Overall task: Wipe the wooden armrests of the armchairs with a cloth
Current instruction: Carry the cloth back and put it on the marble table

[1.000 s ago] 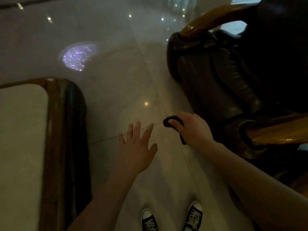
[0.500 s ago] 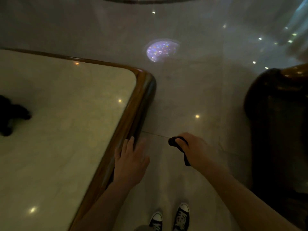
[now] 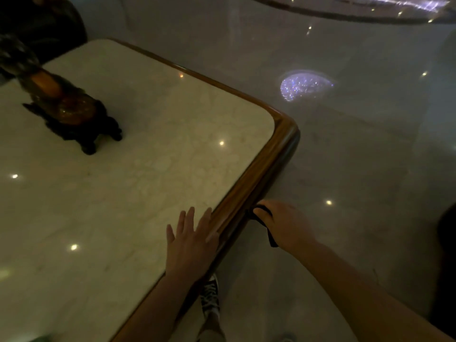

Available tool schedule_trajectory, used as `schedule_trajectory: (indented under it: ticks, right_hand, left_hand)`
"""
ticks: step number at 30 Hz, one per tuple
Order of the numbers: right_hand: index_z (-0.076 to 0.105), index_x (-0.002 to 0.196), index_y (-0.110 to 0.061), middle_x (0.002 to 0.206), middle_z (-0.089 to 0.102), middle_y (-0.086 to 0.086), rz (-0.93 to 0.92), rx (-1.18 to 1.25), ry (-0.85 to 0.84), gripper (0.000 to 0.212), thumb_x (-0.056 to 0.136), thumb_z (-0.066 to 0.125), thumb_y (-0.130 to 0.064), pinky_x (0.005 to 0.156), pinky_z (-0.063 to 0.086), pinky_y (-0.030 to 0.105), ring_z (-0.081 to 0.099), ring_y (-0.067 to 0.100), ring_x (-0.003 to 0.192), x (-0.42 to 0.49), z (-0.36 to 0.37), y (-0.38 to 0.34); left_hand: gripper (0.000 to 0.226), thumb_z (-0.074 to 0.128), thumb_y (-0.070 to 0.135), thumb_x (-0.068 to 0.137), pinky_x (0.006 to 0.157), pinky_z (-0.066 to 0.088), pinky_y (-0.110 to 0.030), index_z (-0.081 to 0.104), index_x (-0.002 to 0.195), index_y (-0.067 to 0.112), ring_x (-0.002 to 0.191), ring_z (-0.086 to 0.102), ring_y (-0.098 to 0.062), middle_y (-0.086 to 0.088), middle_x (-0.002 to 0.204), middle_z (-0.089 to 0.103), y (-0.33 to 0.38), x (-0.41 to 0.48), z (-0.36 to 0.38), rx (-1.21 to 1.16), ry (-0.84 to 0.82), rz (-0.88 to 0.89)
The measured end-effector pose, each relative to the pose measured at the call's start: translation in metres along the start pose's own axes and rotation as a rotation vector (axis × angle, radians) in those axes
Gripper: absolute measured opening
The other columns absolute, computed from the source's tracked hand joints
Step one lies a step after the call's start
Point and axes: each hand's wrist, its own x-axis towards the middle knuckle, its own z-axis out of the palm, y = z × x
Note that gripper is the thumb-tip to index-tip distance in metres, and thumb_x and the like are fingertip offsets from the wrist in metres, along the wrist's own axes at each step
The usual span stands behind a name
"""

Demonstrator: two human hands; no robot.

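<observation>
My right hand (image 3: 286, 224) is closed around a dark cloth (image 3: 265, 223), which hangs just off the wooden rim of a marble-topped table (image 3: 259, 178). My left hand (image 3: 191, 243) hovers flat with fingers spread over the table's near edge and holds nothing. A dark armchair (image 3: 446, 267) shows only as a dim shape at the right edge; its wooden armrests are out of sight.
A dark carved ornament (image 3: 71, 114) with an amber body stands on the table at the left. Another dark seat (image 3: 47, 23) sits at the top left. Glossy stone floor (image 3: 357, 169) with light reflections lies to the right. My sneakers (image 3: 209, 297) show below.
The view has swung left, away from the armchair and over the table. My left hand has moved from above the floor to above the table edge. My right hand still grips the cloth.
</observation>
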Motion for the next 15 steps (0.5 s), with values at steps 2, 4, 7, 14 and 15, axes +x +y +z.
schedule_trajectory:
  ticks: [2,4,7,14,15]
  right_hand:
    - [0.065,0.116,-0.024,0.106,0.070,0.002,0.000,0.009,-0.026,0.031,0.100,0.047,-0.044,0.079,0.050,0.036,0.064,0.023,0.095,0.024,0.015,-0.017]
    - [0.064,0.118,-0.023,0.106,0.068,0.002,-0.002,0.024,-0.052,0.032,0.101,0.047,-0.044,0.080,0.051,0.039,0.062,0.024,0.096,0.048,0.031,-0.034]
    - [0.062,0.119,-0.022,0.107,0.067,0.002,-0.018,0.024,-0.081,0.033,0.101,0.045,-0.045,0.083,0.052,0.044,0.061,0.024,0.098,0.082,0.055,-0.056]
    - [0.060,0.121,-0.025,0.107,0.067,0.000,-0.011,-0.006,-0.162,0.036,0.101,0.042,-0.049,0.082,0.054,0.045,0.060,0.023,0.099,0.135,0.103,-0.065]
    - [0.060,0.121,-0.025,0.108,0.067,0.000,-0.015,-0.024,-0.168,0.036,0.101,0.043,-0.050,0.083,0.053,0.044,0.060,0.024,0.101,0.143,0.109,-0.062]
  left_hand:
    - [0.065,0.017,0.066,0.097,0.122,0.005,-0.057,0.001,0.156,0.044,0.155,-0.002,-0.026,-0.002,0.168,0.004,-0.026,0.018,-0.002,0.002,-0.018,-0.011]
    - [0.066,0.017,0.065,0.096,0.122,0.006,-0.057,-0.001,0.156,0.043,0.155,-0.003,-0.026,-0.003,0.168,0.003,-0.052,0.037,-0.003,0.013,-0.042,-0.018]
    - [0.068,0.014,0.066,0.094,0.122,0.005,-0.057,-0.002,0.156,0.042,0.154,-0.003,-0.027,-0.003,0.168,0.003,-0.085,0.063,-0.003,0.013,-0.059,-0.021]
    - [0.066,0.022,0.061,0.098,0.122,0.006,-0.058,-0.002,0.156,0.041,0.154,-0.005,-0.028,-0.005,0.168,0.002,-0.127,0.116,0.018,-0.007,-0.103,-0.031]
    - [0.066,0.023,0.061,0.098,0.122,0.005,-0.058,-0.003,0.156,0.041,0.154,-0.006,-0.028,-0.005,0.168,0.001,-0.129,0.124,0.024,-0.019,-0.110,-0.037]
